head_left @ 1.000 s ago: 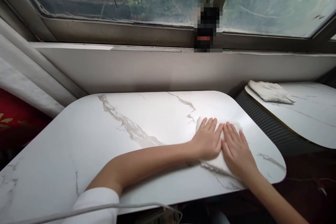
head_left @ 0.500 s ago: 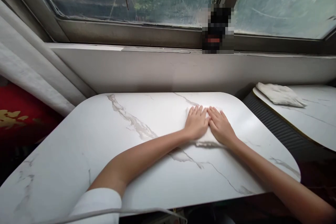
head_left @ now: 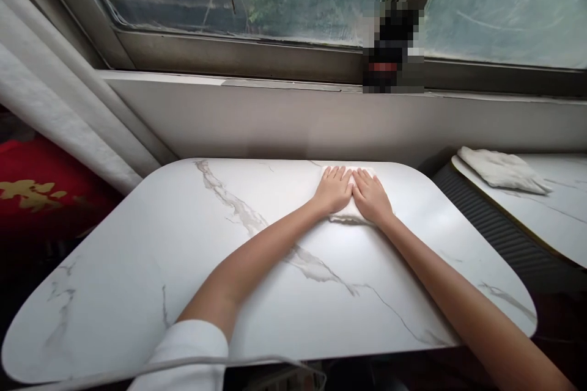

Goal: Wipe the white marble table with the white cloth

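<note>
A folded white cloth point(head_left: 351, 214) lies flat on the white marbled tabletop point(head_left: 137, 244), towards its far edge and right of the middle. My left hand point(head_left: 334, 189) rests palm down on the cloth's left part, fingers stretched forward. Beside it my right hand point(head_left: 370, 197) presses flat on the right part, also with fingers extended. The two hands nearly meet at the thumbs. Most of the cloth is covered by them; its near edge and a strip at the far side show.
A second whitish cloth point(head_left: 502, 170) lies on another marbled table point(head_left: 564, 208) at the right. Beyond the tabletop are a wall point(head_left: 257, 119) and windows. A white curtain point(head_left: 59, 91) and a red cloth with gold print point(head_left: 41, 186) are at left. A pale cable point(head_left: 183, 363) crosses the near edge.
Both hands and the cloth beneath them have slid away from me, towards the table's far edge and slightly left. The camera view has shifted a little.
</note>
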`<action>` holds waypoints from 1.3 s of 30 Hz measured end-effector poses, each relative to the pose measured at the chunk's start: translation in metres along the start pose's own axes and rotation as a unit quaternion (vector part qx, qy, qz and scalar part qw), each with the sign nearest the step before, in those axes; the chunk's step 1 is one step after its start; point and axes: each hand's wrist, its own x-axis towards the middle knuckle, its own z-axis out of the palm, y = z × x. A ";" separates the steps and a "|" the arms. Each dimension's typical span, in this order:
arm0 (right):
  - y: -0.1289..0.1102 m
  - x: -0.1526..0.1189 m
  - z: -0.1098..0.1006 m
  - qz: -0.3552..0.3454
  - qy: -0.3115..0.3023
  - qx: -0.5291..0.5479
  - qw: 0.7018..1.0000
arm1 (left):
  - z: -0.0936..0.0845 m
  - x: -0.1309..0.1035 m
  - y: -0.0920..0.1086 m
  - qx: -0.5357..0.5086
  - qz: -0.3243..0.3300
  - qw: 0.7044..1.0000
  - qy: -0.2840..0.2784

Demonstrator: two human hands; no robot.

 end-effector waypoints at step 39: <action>-0.138 0.003 0.010 -0.116 -0.053 0.015 0.992 | -0.040 -0.093 -0.106 0.003 -0.071 0.997 0.019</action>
